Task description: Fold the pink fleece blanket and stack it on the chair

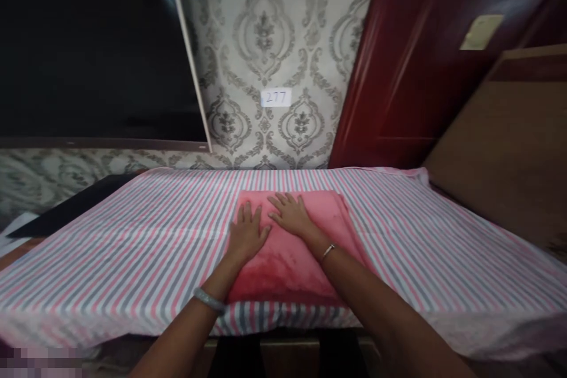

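Observation:
A folded pink plush blanket lies on a striped cloth at the middle of the table's near side. Its pile looks darker red along the near edge. My left hand rests flat on the blanket's left part, fingers spread and pointing away from me. Toward the far middle of the blanket, my right hand also lies flat with its fingers apart. Neither hand grips anything. A grey bangle is on my left wrist, and a thin bracelet on my right.
The striped cloth hangs over the table's front edge. A large dark television screen stands at the back left. Patterned wallpaper carries a paper label reading 277. Dark red panelling and a brown board are at the right.

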A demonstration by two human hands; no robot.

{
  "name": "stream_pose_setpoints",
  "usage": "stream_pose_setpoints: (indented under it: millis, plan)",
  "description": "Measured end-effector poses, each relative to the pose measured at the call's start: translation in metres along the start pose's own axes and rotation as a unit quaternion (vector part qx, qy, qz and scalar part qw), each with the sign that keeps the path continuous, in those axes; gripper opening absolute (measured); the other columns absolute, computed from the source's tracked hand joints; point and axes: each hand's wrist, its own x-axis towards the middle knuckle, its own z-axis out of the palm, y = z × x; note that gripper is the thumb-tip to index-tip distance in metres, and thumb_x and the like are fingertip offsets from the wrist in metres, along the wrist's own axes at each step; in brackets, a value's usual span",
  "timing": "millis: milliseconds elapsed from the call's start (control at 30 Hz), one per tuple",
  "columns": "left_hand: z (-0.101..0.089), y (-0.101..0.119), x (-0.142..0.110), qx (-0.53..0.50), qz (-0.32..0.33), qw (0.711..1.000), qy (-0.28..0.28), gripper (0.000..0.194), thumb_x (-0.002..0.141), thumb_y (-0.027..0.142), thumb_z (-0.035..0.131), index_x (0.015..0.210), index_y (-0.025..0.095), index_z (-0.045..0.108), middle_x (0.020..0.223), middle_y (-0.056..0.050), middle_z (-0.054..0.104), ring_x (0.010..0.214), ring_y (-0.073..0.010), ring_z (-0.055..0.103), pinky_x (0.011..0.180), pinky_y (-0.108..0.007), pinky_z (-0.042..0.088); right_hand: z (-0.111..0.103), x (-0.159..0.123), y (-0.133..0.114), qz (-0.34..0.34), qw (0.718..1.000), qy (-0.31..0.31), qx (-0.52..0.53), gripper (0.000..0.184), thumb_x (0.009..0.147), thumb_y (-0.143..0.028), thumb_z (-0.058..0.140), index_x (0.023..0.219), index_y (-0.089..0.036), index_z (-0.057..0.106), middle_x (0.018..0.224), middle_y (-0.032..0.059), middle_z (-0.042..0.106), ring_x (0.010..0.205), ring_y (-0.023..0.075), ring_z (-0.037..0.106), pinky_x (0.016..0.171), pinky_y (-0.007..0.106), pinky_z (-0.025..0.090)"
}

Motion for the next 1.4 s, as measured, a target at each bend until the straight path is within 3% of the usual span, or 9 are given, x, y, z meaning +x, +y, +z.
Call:
stream_pose_setpoints:
  millis: [233, 367, 500, 767, 867, 967, 1067, 1133, 1400]
  plan:
    - [0.0, 0.0, 0.004, 0.016, 0.011, 1.0, 0.021, 0.066, 0.101, 0.049, 0.041, 0.156, 0.014, 0.034, 0.166, -0.023, 0.019, 0.153, -0.0395, 0.02, 0.109, -0.058, 0.041, -0.04, -0.021, 0.046, 0.118, 0.992, -0.025, -0.026, 0.056, 0.105, -0.049, 0.033, 0.156, -0.026, 0.038, 0.163, 0.0113, 0.03, 0.15, 0.0331, 0.022, 0.118, 0.064, 0.013]
    - [0.001, 0.0, 0.004, 0.002, 0.016, 1.0, 0.02, 0.068, 0.1, 0.05, 0.042, 0.157, 0.014, 0.033, 0.165, -0.023, 0.018, 0.152, -0.0409, 0.02, 0.108, -0.059, 0.042, -0.034, -0.051, 0.088, 0.147, 0.988, 0.019, -0.052, 0.054, 0.105, -0.046, 0.034, 0.155, -0.026, 0.037, 0.162, 0.0089, 0.031, 0.149, 0.0314, 0.023, 0.117, 0.062, 0.019]
    - [0.003, 0.0, 0.004, -0.03, 0.022, 0.999, 0.016, 0.071, 0.099, 0.053, 0.043, 0.157, 0.014, 0.032, 0.166, -0.023, 0.015, 0.153, -0.0409, 0.018, 0.11, -0.059, 0.039, -0.017, -0.063, 0.104, 0.138, 0.986, 0.075, -0.048, 0.054, 0.106, -0.045, 0.031, 0.156, -0.026, 0.036, 0.163, 0.007, 0.03, 0.15, 0.0295, 0.022, 0.119, 0.059, 0.02]
    - [-0.011, -0.014, 0.014, -0.108, 0.036, 0.992, -0.057, 0.075, 0.096, 0.055, 0.049, 0.159, 0.02, 0.03, 0.168, -0.019, 0.01, 0.154, -0.0382, 0.012, 0.118, -0.057, 0.03, -0.032, -0.068, 0.096, 0.154, 0.987, 0.033, -0.026, 0.056, 0.104, -0.047, 0.034, 0.155, -0.025, 0.039, 0.163, 0.0101, 0.031, 0.15, 0.0352, 0.022, 0.117, 0.064, 0.022]
    - [-0.029, -0.015, 0.001, -0.094, 0.026, 0.994, -0.057, 0.074, 0.095, 0.056, 0.05, 0.157, 0.018, 0.035, 0.167, -0.02, 0.011, 0.154, -0.0409, 0.01, 0.12, -0.06, 0.023, -0.039, -0.1, 0.08, 0.147, 0.988, 0.044, -0.026, 0.061, 0.103, -0.056, 0.036, 0.156, -0.027, 0.038, 0.163, 0.012, 0.029, 0.149, 0.0409, 0.021, 0.113, 0.068, 0.026]
    - [-0.04, -0.01, -0.033, -0.068, 0.065, 0.996, -0.001, 0.07, 0.097, 0.058, 0.045, 0.156, 0.021, 0.038, 0.168, -0.017, 0.014, 0.154, -0.0424, 0.007, 0.12, -0.066, 0.017, -0.032, -0.147, 0.062, 0.086, 0.992, 0.074, -0.05, 0.06, 0.103, -0.059, 0.035, 0.156, -0.031, 0.038, 0.163, 0.0092, 0.03, 0.15, 0.0395, 0.022, 0.115, 0.064, 0.026]
    - [-0.033, -0.007, -0.067, -0.053, 0.161, 0.985, 0.024, 0.065, 0.098, 0.059, 0.043, 0.155, 0.028, 0.039, 0.167, -0.011, 0.022, 0.154, -0.0398, 0.012, 0.12, -0.066, 0.015, -0.016, -0.184, 0.054, 0.046, 0.992, 0.089, -0.073, 0.059, 0.102, -0.06, 0.036, 0.155, -0.033, 0.04, 0.162, 0.0068, 0.032, 0.149, 0.0378, 0.023, 0.115, 0.062, 0.025]
    - [-0.02, -0.008, -0.081, -0.041, 0.169, 0.984, 0.023, 0.066, 0.096, 0.06, 0.047, 0.154, 0.029, 0.041, 0.166, -0.011, 0.026, 0.153, -0.0418, 0.014, 0.119, -0.068, 0.016, -0.006, -0.197, 0.053, 0.038, 0.991, 0.099, -0.079, 0.059, 0.102, -0.059, 0.036, 0.155, -0.032, 0.04, 0.163, 0.0061, 0.031, 0.149, 0.0367, 0.023, 0.116, 0.061, 0.025]
    - [0.005, -0.02, -0.083, -0.018, 0.166, 0.984, 0.056, 0.066, 0.094, 0.057, 0.052, 0.153, 0.029, 0.043, 0.163, -0.014, 0.032, 0.152, -0.0427, 0.019, 0.116, -0.068, 0.024, 0.004, -0.199, 0.046, 0.048, 0.988, 0.125, -0.079, 0.059, 0.102, -0.054, 0.043, 0.155, -0.031, 0.039, 0.164, 0.0051, 0.029, 0.151, 0.0335, 0.019, 0.12, 0.06, 0.02]
